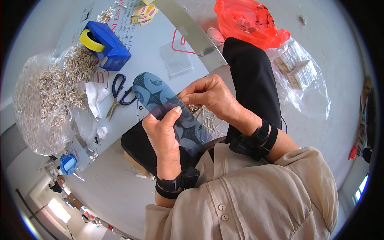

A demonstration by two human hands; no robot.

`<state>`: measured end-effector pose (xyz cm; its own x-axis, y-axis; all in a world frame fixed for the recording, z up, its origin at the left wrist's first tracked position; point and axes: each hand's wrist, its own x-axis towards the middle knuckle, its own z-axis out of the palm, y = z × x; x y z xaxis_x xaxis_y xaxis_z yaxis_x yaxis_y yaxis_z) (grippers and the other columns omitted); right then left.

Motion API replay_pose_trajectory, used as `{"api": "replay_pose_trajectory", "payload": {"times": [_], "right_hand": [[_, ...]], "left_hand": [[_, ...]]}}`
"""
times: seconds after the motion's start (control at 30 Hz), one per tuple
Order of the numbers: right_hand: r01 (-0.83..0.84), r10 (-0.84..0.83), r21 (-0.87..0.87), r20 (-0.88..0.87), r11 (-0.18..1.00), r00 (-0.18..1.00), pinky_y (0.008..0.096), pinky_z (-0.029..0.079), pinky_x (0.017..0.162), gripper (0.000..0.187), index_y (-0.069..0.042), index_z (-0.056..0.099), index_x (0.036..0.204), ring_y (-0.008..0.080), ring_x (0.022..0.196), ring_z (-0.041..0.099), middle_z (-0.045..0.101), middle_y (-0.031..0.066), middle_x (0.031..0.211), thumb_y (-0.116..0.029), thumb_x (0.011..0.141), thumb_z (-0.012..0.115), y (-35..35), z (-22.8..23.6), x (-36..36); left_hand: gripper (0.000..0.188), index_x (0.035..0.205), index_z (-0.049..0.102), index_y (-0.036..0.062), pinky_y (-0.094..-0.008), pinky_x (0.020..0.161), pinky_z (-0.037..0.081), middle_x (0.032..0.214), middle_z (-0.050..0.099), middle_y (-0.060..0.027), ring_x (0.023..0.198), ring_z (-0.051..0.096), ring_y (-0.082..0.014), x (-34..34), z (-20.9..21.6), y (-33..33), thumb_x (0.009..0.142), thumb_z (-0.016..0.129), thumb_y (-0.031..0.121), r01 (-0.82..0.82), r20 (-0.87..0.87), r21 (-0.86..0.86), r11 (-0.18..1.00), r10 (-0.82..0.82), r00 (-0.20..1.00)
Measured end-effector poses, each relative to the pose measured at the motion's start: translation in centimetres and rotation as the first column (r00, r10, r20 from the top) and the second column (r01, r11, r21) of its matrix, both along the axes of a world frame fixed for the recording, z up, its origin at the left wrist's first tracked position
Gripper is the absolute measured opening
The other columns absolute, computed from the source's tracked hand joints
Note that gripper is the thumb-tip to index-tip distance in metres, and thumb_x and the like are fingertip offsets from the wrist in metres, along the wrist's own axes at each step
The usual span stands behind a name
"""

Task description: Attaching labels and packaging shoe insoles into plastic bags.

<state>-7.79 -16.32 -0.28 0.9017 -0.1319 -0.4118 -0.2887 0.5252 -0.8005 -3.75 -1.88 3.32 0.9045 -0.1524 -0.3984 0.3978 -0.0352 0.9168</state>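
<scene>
Near the middle of the view, the left hand point(162, 130) is clamped on a blue patterned strip point(188, 125). The right hand point(216, 99) has thumb and forefinger pinched together at the strip's edge; what lies between them cannot be told. At nine o'clock, a clear bag point(28, 86) holds loose cotton swabs point(56, 86); at one, a red bag point(231, 14) holds pale packs point(248, 25); at two, another clear bag point(320, 98) holds white bundles point(294, 60).

The patterned strip point(188, 126) looks smooth, the red bag point(250, 24) glossy plastic.
</scene>
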Motion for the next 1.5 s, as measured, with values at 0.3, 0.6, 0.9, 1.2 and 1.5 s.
{"api": "replay_pose_trajectory", "payload": {"times": [0.3,0.6,0.9,1.2,1.5], "right_hand": [[-0.211,0.211,-0.037,0.002,0.977,0.978,0.0180,0.045,0.054,0.005,0.001,0.068,0.081,0.0046,0.059,0.056,0.066,0.0041,0.070,-0.003,0.079,0.068,1.3,0.2,2.7],[-0.462,0.463,-0.235,-0.055,0.855,0.885,0.0198,0.045,0.050,0.007,0.003,0.066,0.080,0.0073,0.057,0.059,0.064,0.0045,0.066,0.000,0.074,0.066,5.5,-1.9,8.8],[0.188,0.641,-0.962,0.273,0.199,0.717,0.0375,0.045,0.089,0.030,0.001,0.057,0.103,0.0278,0.110,0.052,0.055,0.0137,0.113,-0.001,0.073,0.061,11.1,-4.1,16.5],[0.098,0.582,-0.829,0.466,0.551,0.667,0.0361,0.047,0.080,0.026,0.000,0.059,0.092,0.0265,0.093,0.057,0.059,0.0113,0.095,-0.005,0.068,0.065,12.1,-1.7,14.7],[-0.407,0.405,0.038,0.046,0.913,0.913,0.0223,0.045,0.064,0.013,-0.003,0.064,0.088,0.0072,0.070,0.054,0.061,0.0014,0.081,-0.014,0.082,0.068,13.9,-1.1,10.6]], "left_hand": [[0.009,0.078,0.066,-0.0058,-0.0215,0.064,0.045,0.073,0.063,-0.0034,0.064,0.055,-0.0089,-0.1,0.3,3.2,0.069,0.066,-0.004,-0.125,-0.020,0.009,0.992,0.125,0.992],[0.008,0.075,0.066,-0.0033,-0.0218,0.063,0.046,0.073,0.062,-0.0025,0.063,0.055,-0.0096,1.5,-0.6,8.5,0.068,0.065,-0.008,-0.416,0.035,-0.002,0.909,0.416,0.909],[0.012,0.080,0.065,-0.0024,-0.0233,0.065,0.048,0.077,0.064,-0.0049,0.068,0.059,-0.0120,4.3,0.0,12.7,0.070,0.063,-0.010,-0.495,0.022,-0.003,0.869,0.495,0.868],[0.013,0.083,0.064,-0.0026,-0.0242,0.068,0.048,0.080,0.063,-0.0044,0.069,0.058,-0.0123,5.0,-0.5,13.9,0.070,0.064,-0.006,-0.566,0.027,0.019,0.824,0.566,0.824],[0.011,0.082,0.065,-0.0023,-0.0235,0.072,0.045,0.081,0.064,-0.0035,0.072,0.056,-0.0113,4.6,-0.7,12.6,0.071,0.065,-0.005,-0.518,-0.002,-0.009,0.855,0.518,0.855]]}}
